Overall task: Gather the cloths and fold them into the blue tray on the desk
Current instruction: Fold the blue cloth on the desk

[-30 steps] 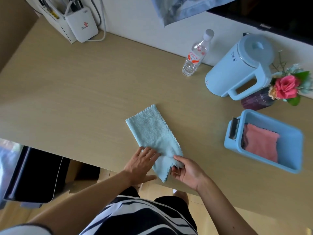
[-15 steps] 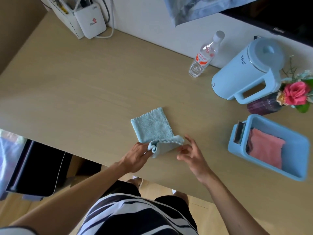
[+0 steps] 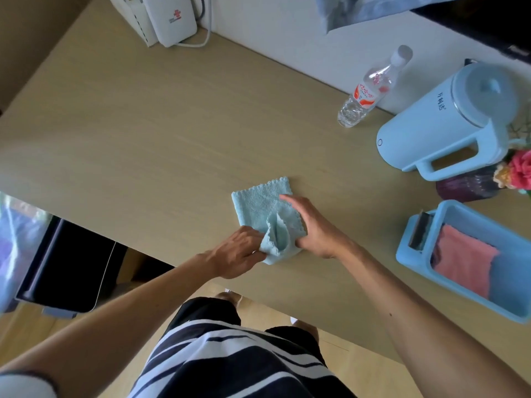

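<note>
A light blue cloth (image 3: 260,205) lies folded on the wooden desk (image 3: 143,133), near its front edge. My left hand (image 3: 237,255) pinches the cloth's near end, which bulges up in a loose loop. My right hand (image 3: 311,225) lies flat with straight fingers along the cloth's right side, pressing it down. The blue tray (image 3: 408,254) stands at the right, with a folded pink cloth (image 3: 462,261) inside it.
A light blue kettle (image 3: 448,124), a clear water bottle (image 3: 365,93) and a dark vase with a pink flower (image 3: 520,170) stand at the back right. A white router (image 3: 172,18) sits at the back left. A black case (image 3: 66,265) is below the desk's left edge.
The long cloth was folded back on itself into a shorter square. My right hand let go of the near end and moved up onto the cloth, flat. My left hand kept the near end.
</note>
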